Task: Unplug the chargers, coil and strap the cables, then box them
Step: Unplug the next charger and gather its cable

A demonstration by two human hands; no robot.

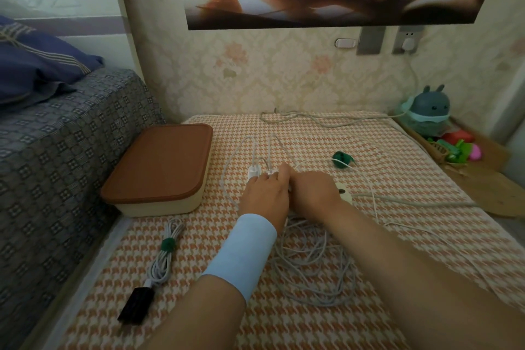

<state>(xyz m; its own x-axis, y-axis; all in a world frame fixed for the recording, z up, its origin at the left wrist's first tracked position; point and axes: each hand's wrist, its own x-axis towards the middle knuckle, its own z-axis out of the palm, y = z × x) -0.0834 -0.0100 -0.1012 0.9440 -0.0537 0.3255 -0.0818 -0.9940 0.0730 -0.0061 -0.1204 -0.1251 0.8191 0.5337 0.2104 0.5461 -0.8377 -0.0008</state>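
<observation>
If the pull comes at a slant, or the power strip (345, 193) lifts with it, a plug could jam or the strip could drag the loose cables (309, 258) into a worse knot. The right hand (315, 193) curls down over the strip and grips it. The left hand (264, 196) reaches its fingertips onto the white chargers (254, 172) at the strip's left end; I cannot tell whether it grips. A green strap (342, 160) lies further right, the lidded box (162, 167) sits left, and one strapped cable (166, 258) lies nearer left.
</observation>
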